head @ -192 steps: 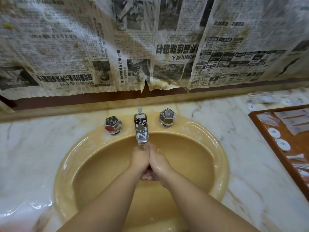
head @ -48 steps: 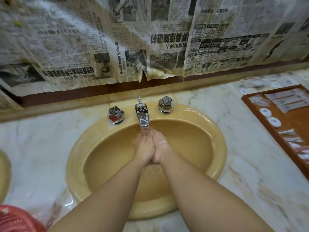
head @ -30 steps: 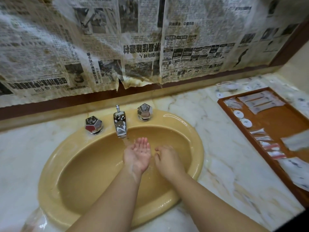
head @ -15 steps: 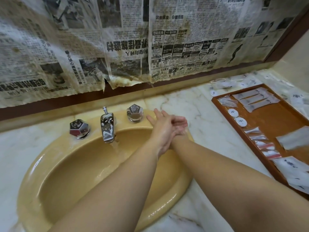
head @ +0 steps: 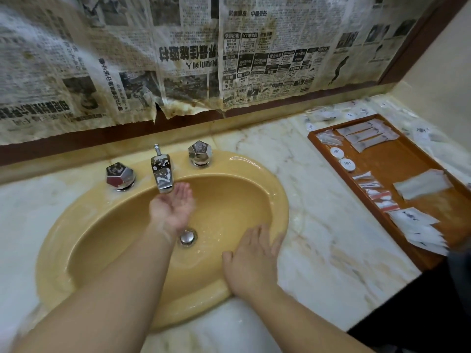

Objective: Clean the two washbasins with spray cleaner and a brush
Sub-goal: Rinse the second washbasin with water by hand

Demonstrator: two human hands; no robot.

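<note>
A yellow washbasin is set in a marble counter. Its chrome spout stands between two faceted chrome knobs, one at the left and one at the right. My left hand is cupped palm up just under the spout, holding nothing. My right hand lies palm down with straight fingers on the basin's wet right inner wall. The drain plug shows between my arms. No spray cleaner or brush is in view.
A brown wooden tray with sachets and small round packets sits on the marble counter at the right. Old newspaper covers the wall behind the basin. A side wall closes the far right corner.
My hands have come apart from over the right rim. The left went back under the spout, and the right dropped onto the basin's right inner wall. The view has tilted down.
</note>
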